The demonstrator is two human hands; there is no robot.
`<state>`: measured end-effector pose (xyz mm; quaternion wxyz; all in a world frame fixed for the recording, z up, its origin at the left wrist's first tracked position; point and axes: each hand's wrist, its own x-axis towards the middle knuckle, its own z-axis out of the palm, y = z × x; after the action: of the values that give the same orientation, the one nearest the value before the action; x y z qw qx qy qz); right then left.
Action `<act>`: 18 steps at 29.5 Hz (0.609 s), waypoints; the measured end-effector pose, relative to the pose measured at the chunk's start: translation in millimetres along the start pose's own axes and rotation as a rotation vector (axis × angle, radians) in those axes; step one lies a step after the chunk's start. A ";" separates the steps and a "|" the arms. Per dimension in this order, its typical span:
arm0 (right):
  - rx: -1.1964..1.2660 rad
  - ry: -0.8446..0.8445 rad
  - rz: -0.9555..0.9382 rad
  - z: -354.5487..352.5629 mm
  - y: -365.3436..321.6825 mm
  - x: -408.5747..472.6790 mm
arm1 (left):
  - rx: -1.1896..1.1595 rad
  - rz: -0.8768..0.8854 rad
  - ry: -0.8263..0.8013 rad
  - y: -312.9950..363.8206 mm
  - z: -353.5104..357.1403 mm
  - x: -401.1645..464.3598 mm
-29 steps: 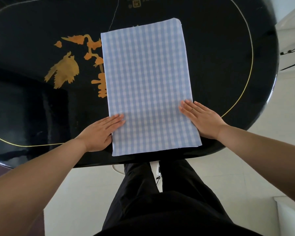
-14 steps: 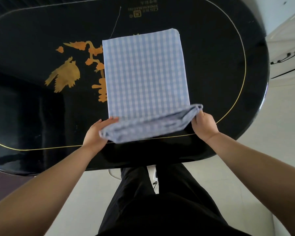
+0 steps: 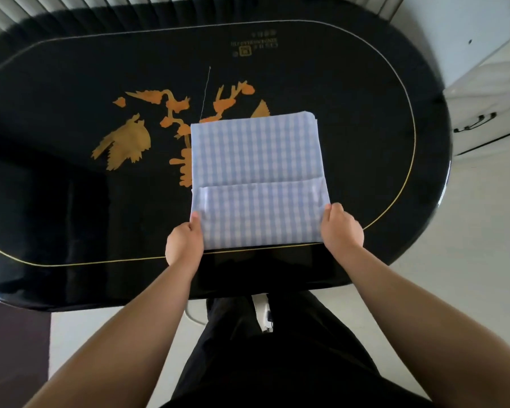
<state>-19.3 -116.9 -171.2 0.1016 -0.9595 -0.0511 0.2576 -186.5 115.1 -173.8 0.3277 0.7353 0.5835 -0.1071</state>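
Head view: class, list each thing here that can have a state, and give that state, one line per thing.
checked cloth: lies on the black table, its near end folded over the rest.
left hand: pinches the folded part's left edge.
right hand: grips the folded part's right edge.
black table: bears the cloth near its front edge.
white drawers: shut.
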 end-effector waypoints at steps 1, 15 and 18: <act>-0.004 -0.006 0.011 2.3 1.4 -3.0 | 0.002 -0.020 0.003 -2.7 1.0 0.4; -0.034 0.002 0.126 8.4 1.2 1.0 | 0.776 0.896 -0.083 15.8 20.1 0.3; 0.032 0.200 -0.004 5.5 2.0 -6.4 | 0.809 0.840 -0.164 16.8 26.2 8.9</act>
<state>-27.5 -118.9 -173.2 0.1221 -0.9786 -0.0383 0.1610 -162.4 104.5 -192.6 0.0796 0.9594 0.1280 -0.2385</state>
